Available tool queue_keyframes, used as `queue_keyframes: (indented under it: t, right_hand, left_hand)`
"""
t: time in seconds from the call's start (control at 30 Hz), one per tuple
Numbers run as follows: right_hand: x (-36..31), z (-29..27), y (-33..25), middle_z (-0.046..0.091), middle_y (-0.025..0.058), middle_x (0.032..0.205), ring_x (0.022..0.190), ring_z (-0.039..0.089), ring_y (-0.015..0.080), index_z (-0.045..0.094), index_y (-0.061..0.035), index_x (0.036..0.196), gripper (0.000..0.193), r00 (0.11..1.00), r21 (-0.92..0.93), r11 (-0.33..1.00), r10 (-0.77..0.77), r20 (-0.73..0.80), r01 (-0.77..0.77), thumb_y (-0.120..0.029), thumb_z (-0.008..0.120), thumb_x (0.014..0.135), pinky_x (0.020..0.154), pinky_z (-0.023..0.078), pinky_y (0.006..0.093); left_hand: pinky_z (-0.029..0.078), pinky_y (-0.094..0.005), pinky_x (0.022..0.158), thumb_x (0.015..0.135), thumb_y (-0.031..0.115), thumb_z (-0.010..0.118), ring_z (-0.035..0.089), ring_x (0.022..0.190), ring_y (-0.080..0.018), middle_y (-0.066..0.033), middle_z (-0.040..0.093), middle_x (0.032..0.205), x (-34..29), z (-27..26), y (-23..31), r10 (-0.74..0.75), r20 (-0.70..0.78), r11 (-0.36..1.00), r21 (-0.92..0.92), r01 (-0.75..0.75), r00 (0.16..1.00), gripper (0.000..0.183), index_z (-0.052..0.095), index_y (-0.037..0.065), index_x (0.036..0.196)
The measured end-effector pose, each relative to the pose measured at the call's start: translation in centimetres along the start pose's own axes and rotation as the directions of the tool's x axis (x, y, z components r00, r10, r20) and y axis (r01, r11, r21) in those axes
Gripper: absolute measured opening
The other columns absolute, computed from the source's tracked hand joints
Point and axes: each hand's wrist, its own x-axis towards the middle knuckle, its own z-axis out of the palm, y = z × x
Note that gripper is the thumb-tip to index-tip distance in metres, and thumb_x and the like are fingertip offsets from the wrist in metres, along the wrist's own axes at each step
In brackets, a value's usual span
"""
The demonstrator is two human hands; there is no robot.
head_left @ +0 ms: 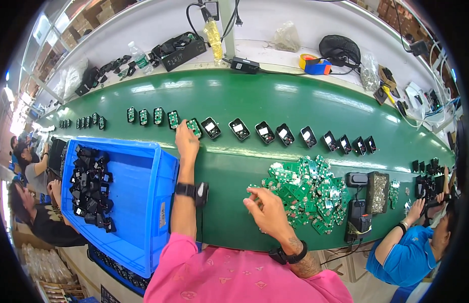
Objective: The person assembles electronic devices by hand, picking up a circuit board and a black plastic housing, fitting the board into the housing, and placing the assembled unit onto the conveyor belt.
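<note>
In the middle of the frame, left of centre, the left hand [187,140] reaches up to a small black case with a green circuit board in it [195,128]; its fingertips touch the near left edge, but I cannot tell whether they pinch the board or only press on it. This case sits in a long row curving across the green table [224,202]: to its left stand cases with boards showing [158,116], to its right black cases with white patches inside [264,133]. At lower centre the right hand [268,213] is half open, thumb and forefinger slightly apart, the other fingers curled, beside the left edge of a loose pile of green boards [320,194]. A blue bin [164,194] fills the left, with black plastic parts [90,189] heaped along its left side. A person in a blue shirt [403,255] sits at lower right.
</note>
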Motion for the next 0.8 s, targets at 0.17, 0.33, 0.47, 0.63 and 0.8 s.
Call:
queue_keyframes:
  t: [0.17, 0.33, 0.47, 0.63, 0.8]
  right_hand:
    - [-2.6, -1.9, 1.7, 0.068, 0.0102, 0.084, 0.069, 0.064, 0.0183, 0.07, 0.0, 0.103, 0.017, 0.978, -0.002, 0.99, 0.138, -0.156, -0.14, -0.011, 0.067, 0.091, 0.061, 0.051, 0.0308]
    - [-2.2, -3.4, 2.1, 0.063, 0.0109, 0.079, 0.068, 0.061, 0.0265, 0.07, -0.0022, 0.101, 0.018, 0.955, -0.283, 0.952, 0.025, -0.297, -0.113, -0.011, 0.072, 0.085, 0.064, 0.05, 0.0374]
    - [0.6, -1.1, 1.9, 0.058, 0.0121, 0.097, 0.09, 0.057, 0.0287, 0.068, -0.0029, 0.104, 0.028, 0.977, -0.586, 0.807, -0.173, -0.122, 0.069, -0.013, 0.076, 0.079, 0.073, 0.048, 0.0387]
    - [2.8, 1.1, 3.5, 0.056, 0.0131, 0.105, 0.101, 0.053, 0.0308, 0.063, -0.0031, 0.097, 0.027, 0.995, -0.8, 0.595, -0.097, 0.033, 0.084, -0.011, 0.075, 0.073, 0.082, 0.043, 0.0391]
    - [2.4, 1.0, 3.0, 0.063, 0.0104, 0.089, 0.093, 0.057, 0.032, 0.064, -0.0029, 0.094, 0.02, 0.981, -0.636, 0.747, -0.137, 0.136, 0.192, -0.008, 0.073, 0.076, 0.075, 0.047, 0.0416]
  left_hand:
    - [0.042, -0.0453, 0.106, 0.087, 0.01, 0.061, 0.054, 0.123, -0.0418, -0.0277, 0.05, 0.139, 1.8, 0.1, 3.7, -0.039, 0.048, 0.996, 0.082, 0.035, 0.998, 0.063, 0.041, -0.002, 0.145]
    - [0.045, -0.0454, 0.103, 0.078, 0.023, 0.075, 0.051, 0.126, -0.0406, -0.0219, 0.044, 0.147, 0.2, -3.0, 8.2, 0.142, 0.271, 0.987, 0.035, -0.157, 0.952, 0.084, 0.035, 0.002, 0.149]
    - [0.05, -0.042, 0.095, 0.073, 0.027, 0.077, 0.058, 0.117, -0.0381, -0.0168, 0.054, 0.137, 0.7, -2.1, 8.2, 0.061, 0.396, 0.98, 0.149, -0.129, 0.916, 0.08, 0.045, 0.006, 0.143]
    - [0.053, -0.0363, 0.086, 0.073, 0.022, 0.077, 0.065, 0.103, -0.0287, -0.0132, 0.062, 0.122, -2.9, -6.6, 13.3, 0.13, 0.361, 0.989, -0.11, -0.097, 0.923, 0.057, 0.063, 0.005, 0.126]
    - [0.044, -0.0271, 0.094, 0.081, 0.012, 0.071, 0.052, 0.109, -0.0163, -0.0085, 0.051, 0.123, -9.3, -9.3, 12.5, 0.125, 0.54, 0.612, -0.702, 0.364, 0.833, 0.056, 0.059, -0.004, 0.134]
